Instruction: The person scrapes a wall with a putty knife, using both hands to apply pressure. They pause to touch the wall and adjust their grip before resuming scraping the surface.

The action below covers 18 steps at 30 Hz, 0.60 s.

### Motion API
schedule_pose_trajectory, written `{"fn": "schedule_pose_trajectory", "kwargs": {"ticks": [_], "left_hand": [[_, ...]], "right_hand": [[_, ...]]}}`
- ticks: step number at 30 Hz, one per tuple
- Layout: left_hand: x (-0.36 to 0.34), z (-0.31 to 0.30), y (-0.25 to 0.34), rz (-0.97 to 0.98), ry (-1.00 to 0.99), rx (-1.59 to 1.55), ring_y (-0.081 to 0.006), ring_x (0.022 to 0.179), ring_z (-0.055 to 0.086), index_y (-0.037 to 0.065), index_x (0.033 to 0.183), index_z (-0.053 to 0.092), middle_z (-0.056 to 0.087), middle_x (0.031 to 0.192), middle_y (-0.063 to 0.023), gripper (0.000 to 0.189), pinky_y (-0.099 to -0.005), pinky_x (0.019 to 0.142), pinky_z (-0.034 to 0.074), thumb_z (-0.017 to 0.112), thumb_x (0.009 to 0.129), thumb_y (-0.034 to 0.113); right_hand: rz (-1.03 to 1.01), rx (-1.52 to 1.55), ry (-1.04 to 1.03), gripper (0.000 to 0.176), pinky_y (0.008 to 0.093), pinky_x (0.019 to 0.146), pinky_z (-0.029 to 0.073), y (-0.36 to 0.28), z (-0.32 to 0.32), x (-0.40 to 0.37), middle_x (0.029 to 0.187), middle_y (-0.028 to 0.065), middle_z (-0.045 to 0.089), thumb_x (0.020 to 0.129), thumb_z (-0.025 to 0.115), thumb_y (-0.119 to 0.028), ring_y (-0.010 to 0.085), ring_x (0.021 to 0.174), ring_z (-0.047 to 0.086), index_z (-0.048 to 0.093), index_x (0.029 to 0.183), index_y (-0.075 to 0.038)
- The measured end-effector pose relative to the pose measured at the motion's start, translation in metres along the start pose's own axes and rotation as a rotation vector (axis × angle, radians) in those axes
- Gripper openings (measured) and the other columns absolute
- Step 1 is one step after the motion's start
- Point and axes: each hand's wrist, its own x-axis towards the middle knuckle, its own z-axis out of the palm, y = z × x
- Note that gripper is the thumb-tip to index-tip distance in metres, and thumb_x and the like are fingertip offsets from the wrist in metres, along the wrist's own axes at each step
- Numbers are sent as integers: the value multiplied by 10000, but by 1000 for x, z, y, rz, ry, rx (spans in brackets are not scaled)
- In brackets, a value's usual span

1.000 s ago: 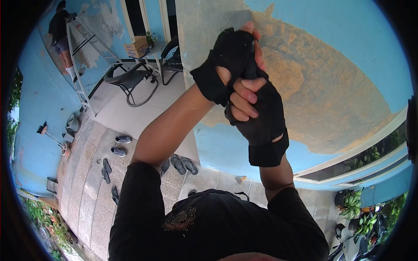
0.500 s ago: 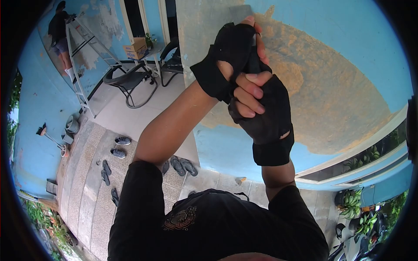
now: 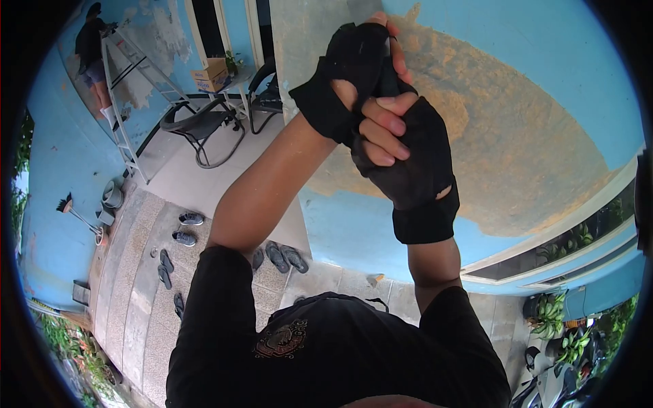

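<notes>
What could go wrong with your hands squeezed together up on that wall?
Your left hand and right hand both clamp a dark handle at the scraped wall. If it slips, the bare fingertips could graze the rough patch. Both arms are raised, so a slip might also tip you forward. The sandals on the floor below could trip a step back.

House porch outdoors: patchy blue wall (image 3: 537,129), stepladder (image 3: 124,92), chairs (image 3: 198,126), shoes (image 3: 185,237) on tiled steps (image 3: 132,292), potted plants (image 3: 547,316).
</notes>
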Motion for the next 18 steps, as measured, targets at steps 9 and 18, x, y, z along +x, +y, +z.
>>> {"fn": "schedule_pose_trajectory", "kwargs": {"ticks": [9, 18], "left_hand": [[-8, 5, 3, -38, 27, -26, -187, 644, 598, 40, 1024, 497, 553, 648, -49, 329, -316, 625, 511, 433, 1055, 361], [-6, 0, 0, -5, 17, 3, -184, 641, 597, 49, 1027, 493, 544, 638, -47, 314, -313, 627, 515, 429, 1055, 355]], "right_hand": [[26, -37, 30, 183, 237, 398, 317, 3, 6, -7, 631, -18, 431, 937, 419, -35, 82, 409, 356, 501, 1006, -183], [22, -139, -63, 190, 234, 394, 322, 0, -4, -7, 629, -9, 424, 937, 422, -34, 80, 408, 349, 495, 1000, -198]]}}
